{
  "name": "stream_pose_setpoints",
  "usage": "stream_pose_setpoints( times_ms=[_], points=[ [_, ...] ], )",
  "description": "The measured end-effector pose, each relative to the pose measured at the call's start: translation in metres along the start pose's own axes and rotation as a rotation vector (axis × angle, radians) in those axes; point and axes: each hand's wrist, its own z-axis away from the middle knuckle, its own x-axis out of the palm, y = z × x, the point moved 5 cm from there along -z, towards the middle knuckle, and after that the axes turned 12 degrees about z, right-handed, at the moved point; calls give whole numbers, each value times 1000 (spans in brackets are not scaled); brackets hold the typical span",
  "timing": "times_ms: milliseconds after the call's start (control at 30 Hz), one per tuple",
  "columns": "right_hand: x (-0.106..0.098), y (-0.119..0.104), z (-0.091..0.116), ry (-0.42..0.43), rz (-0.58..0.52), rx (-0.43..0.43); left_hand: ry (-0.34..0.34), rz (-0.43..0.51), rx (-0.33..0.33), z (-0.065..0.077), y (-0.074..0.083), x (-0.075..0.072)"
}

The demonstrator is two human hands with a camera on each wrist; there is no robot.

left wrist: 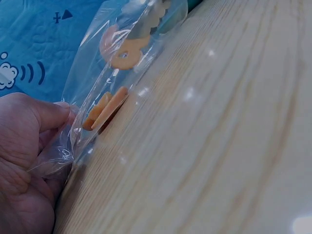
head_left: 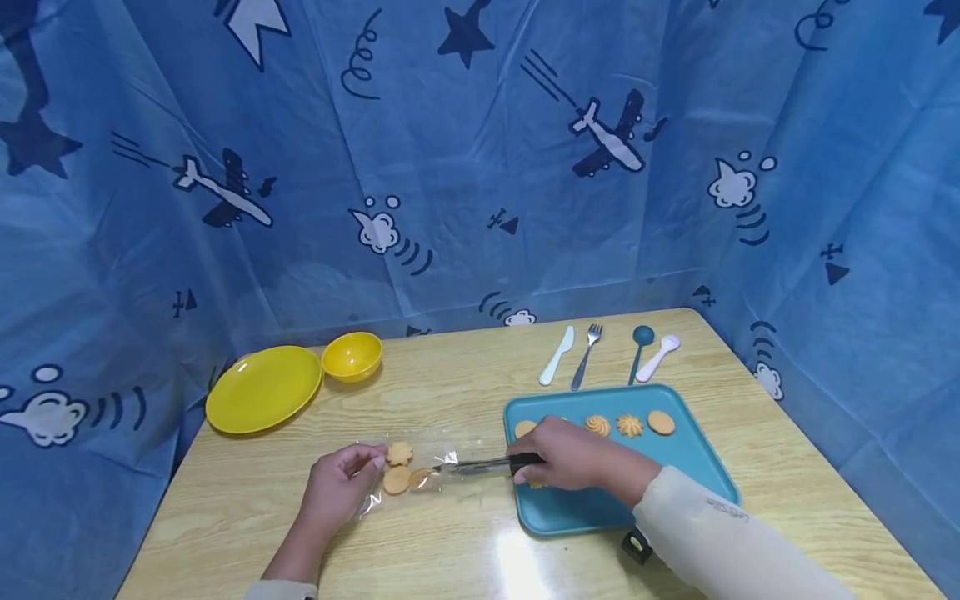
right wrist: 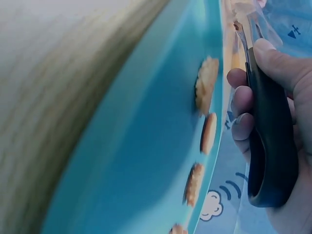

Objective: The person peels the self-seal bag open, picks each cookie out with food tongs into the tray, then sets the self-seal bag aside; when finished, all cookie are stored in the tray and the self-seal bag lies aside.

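My left hand (head_left: 341, 487) pinches one end of a clear plastic bag (left wrist: 85, 63) lying on the table. Flower-shaped (head_left: 400, 452) and round (head_left: 396, 479) cookies lie inside it near those fingers. With my right hand (head_left: 566, 454) I grip the black handle (right wrist: 273, 131) of metal tongs (head_left: 480, 466) over the tray's left edge. Their serrated tips reach into the bag at a third cookie (head_left: 423, 477), on its right side. In the left wrist view, a ring-like cookie (left wrist: 127, 56) shows close by the tips. Below my right hand is the blue-green tray (head_left: 690, 458).
Several cookies (head_left: 629, 425) line the tray's far side. Behind it lie a pale knife (head_left: 557, 357), a fork (head_left: 587, 357), a dark spoon (head_left: 642, 337) and a pale pink spoon (head_left: 658, 358). A yellow plate (head_left: 264, 390) and yellow bowl (head_left: 352, 357) stand back left. Blue curtains (head_left: 465, 167) surround the table.
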Motion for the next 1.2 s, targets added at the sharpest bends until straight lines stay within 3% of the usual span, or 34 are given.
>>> stream_pose_setpoints(
  times_ms=[367,867,1000,1200],
  points=[
    [-17,23,44,69,62,129,-13,3,-23,-1,1,2],
    [-36,48,167,169,290,338,3,-30,-25,-1,2,-1],
    [-32,47,181,181,360,365,6,-36,-32,0,3,-2],
    [-27,43,188,265,458,308,21,-33,-46,2,3,0]
  ],
)
